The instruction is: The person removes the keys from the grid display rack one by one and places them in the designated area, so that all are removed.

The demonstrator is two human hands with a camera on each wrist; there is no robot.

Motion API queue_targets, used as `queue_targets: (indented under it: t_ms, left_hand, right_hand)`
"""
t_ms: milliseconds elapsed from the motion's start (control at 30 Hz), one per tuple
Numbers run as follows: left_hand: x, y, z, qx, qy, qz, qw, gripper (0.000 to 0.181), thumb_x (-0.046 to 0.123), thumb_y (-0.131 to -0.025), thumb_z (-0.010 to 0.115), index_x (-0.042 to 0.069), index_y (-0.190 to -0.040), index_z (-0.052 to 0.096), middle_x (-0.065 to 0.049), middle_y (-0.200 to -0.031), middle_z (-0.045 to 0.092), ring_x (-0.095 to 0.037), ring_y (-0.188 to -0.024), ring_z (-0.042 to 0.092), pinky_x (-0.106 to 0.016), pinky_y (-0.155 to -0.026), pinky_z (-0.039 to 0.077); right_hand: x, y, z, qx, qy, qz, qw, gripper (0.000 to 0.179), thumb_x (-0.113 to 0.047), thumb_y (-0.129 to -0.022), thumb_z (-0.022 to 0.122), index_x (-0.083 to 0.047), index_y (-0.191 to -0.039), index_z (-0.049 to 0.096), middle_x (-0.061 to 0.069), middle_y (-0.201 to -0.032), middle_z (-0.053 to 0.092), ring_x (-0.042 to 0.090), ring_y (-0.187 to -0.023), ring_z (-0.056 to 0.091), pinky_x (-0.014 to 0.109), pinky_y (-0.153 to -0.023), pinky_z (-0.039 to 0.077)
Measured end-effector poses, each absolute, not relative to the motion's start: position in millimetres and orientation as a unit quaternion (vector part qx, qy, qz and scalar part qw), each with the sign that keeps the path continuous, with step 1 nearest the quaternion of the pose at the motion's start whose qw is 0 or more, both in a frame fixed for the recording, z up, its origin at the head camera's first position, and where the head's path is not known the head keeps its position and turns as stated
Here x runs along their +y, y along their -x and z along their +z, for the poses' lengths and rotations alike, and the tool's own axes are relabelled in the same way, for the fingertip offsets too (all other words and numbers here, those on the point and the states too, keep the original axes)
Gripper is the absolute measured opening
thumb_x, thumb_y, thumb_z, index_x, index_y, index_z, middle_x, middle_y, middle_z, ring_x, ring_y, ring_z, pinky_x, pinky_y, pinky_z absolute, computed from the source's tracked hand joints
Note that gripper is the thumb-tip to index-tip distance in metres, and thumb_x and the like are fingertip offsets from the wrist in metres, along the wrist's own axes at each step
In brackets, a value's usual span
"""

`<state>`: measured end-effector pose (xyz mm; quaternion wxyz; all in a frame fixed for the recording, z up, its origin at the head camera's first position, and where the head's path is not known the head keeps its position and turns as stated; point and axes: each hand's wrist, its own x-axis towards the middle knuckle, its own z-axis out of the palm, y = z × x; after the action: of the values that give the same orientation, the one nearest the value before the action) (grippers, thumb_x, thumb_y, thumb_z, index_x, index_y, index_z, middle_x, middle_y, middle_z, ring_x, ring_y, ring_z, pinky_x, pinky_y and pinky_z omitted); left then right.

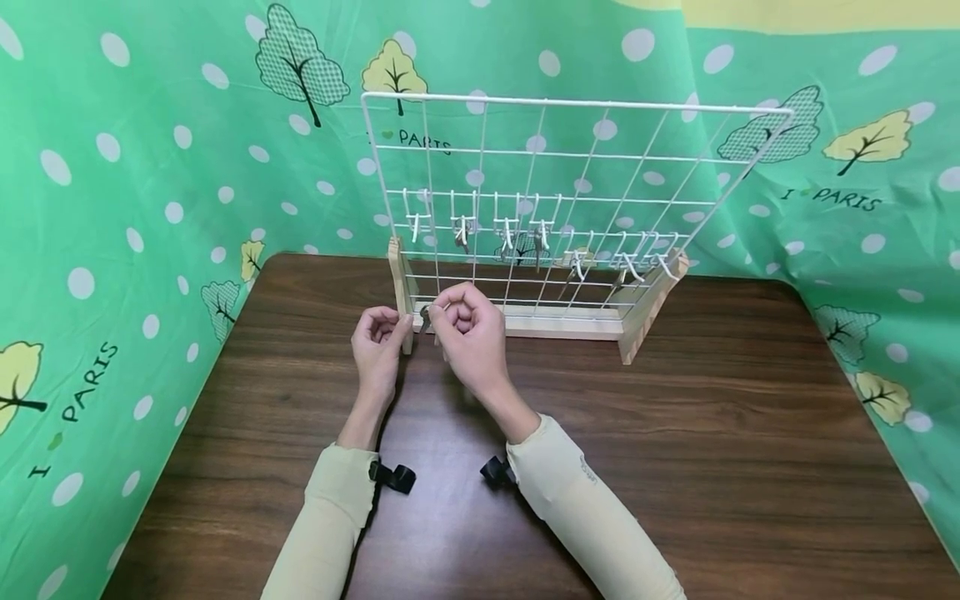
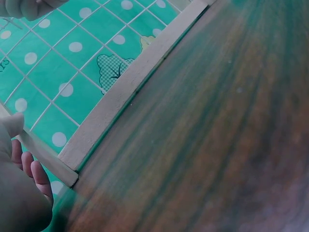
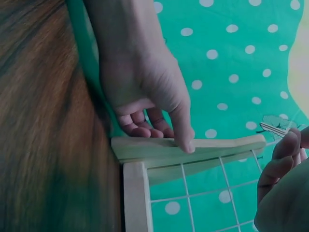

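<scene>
Between thumb and fingers, my right hand (image 1: pixel 474 333) pinches a small dark metal key (image 1: pixel 425 319) in front of the grid's lower left corner. The right wrist view shows that key (image 3: pixel 273 129) sticking out from the fingertips. My left hand (image 1: pixel 377 348) is at the left wooden leg (image 1: pixel 401 279) of a white wire grid stand. Its thumb lies over the leg's edge and its curled fingers are on the outer side, holding the leg (image 3: pixel 217 147). White double hooks hang on the grid (image 1: pixel 577 104) in two rows, and some carry keys, such as this key (image 1: pixel 537 250).
The stand's wooden base bar (image 1: pixel 558 325) and right leg (image 1: pixel 652 308) rest on a dark wood table (image 1: pixel 712 467). A green dotted cloth (image 1: pixel 180 275) with printed trees surrounds the table at the back and sides. A black strap (image 1: pixel 393 477) is on each wrist.
</scene>
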<state>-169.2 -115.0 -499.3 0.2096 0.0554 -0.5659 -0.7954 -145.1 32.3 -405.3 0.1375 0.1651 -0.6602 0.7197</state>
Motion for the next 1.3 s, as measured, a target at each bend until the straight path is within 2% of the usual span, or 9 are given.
queue_targets:
  t_ms: [100,267,467,633,833,1133,1300]
  left_hand:
    - [-115,170,-499,-0.564,-0.053,-0.797,0.21,0.021,-0.009,-0.095,0.078,0.009,-0.097,0.068,0.003,-0.092,0.067,-0.006,-0.08,0.061,-0.017,-0.074,0.051]
    - [-116,170,-500,-0.564,-0.05,-0.796,0.215,0.02,-0.009,-0.098,0.076,0.009,-0.097,0.067,0.004,-0.091,0.068,-0.006,-0.08,0.062,-0.017,-0.075,0.051]
    - [-116,169,-501,-0.57,-0.045,-0.792,0.214,0.019,-0.008,-0.099,0.075,0.009,-0.098,0.067,0.004,-0.092,0.068,-0.007,-0.082,0.061,-0.017,-0.076,0.05]
    - [-117,170,-503,-0.57,-0.039,-0.791,0.218,0.02,-0.008,-0.098,0.076,0.011,-0.098,0.067,0.004,-0.093,0.068,-0.007,-0.083,0.061,-0.017,-0.076,0.05]
    - [-116,170,-502,-0.571,-0.038,-0.789,0.223,0.023,-0.008,-0.097,0.076,0.014,-0.096,0.067,0.005,-0.092,0.068,-0.006,-0.082,0.061,-0.017,-0.075,0.05]
    - [-115,168,-499,-0.566,-0.039,-0.794,0.217,0.021,-0.007,-0.098,0.076,0.012,-0.097,0.067,0.004,-0.093,0.067,-0.006,-0.082,0.061,-0.017,-0.076,0.05]
    - [-116,168,-499,-0.565,-0.041,-0.796,0.214,0.02,-0.007,-0.098,0.075,0.01,-0.098,0.067,0.003,-0.093,0.068,-0.007,-0.083,0.062,-0.017,-0.076,0.05]
  right_hand:
    - [35,145,-408,-0.662,-0.17,0.719,0.124,0.006,0.005,-0.098,0.066,-0.001,-0.097,0.066,0.024,-0.061,0.056,0.009,-0.04,0.047,0.021,-0.039,0.036]
    - [42,146,-413,-0.662,-0.176,0.722,0.097,0.006,0.005,-0.098,0.066,-0.001,-0.098,0.065,0.025,-0.062,0.055,0.01,-0.041,0.047,0.022,-0.039,0.038]
    - [51,145,-424,-0.673,-0.162,0.721,0.045,0.004,0.004,-0.099,0.067,0.003,-0.099,0.064,0.008,-0.062,0.059,0.014,-0.04,0.047,0.022,-0.041,0.041]
    - [56,145,-436,-0.688,-0.154,0.709,0.006,0.004,0.003,-0.099,0.067,0.0,-0.098,0.064,-0.002,-0.062,0.059,0.014,-0.041,0.049,0.025,-0.042,0.043]
    - [59,149,-447,-0.693,-0.145,0.706,-0.022,0.008,0.005,-0.1,0.065,-0.002,-0.097,0.065,0.0,-0.063,0.059,0.015,-0.042,0.05,0.03,-0.041,0.045]
    - [60,152,-459,-0.721,-0.155,0.669,-0.091,0.007,0.004,-0.102,0.063,0.0,-0.097,0.065,0.002,-0.064,0.06,0.012,-0.045,0.053,0.025,-0.045,0.045]
    - [60,152,-464,-0.728,-0.162,0.657,-0.109,0.007,0.004,-0.102,0.063,0.0,-0.097,0.066,0.003,-0.065,0.06,0.012,-0.046,0.053,0.026,-0.047,0.047]
